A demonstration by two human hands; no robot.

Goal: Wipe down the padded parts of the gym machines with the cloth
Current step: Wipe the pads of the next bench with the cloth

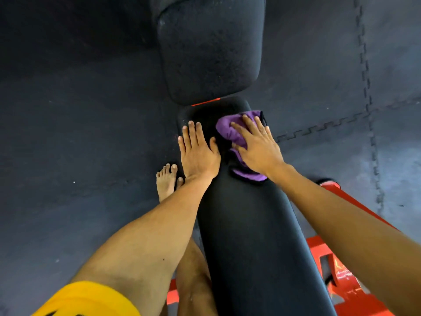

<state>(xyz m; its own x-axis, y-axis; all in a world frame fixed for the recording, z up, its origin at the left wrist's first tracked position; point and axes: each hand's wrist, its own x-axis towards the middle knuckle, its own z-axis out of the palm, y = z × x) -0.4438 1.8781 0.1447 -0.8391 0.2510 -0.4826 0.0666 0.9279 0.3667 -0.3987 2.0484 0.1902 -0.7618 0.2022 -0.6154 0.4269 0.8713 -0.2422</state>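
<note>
Purple cloth, one, lies bunched lengthwise at the far right edge of the long black bench pad, which runs away from the viewer. Right hand presses it, fingers spread flat; left hand rests flat alongside. Second pad lies beyond.

Both bare arms reach forward. The left hand lies flat, palm down, fingers straight and close together. The right hand is palm down too, fingers slightly spread.

Bench pad: purple cloth, left hand atop.
</note>
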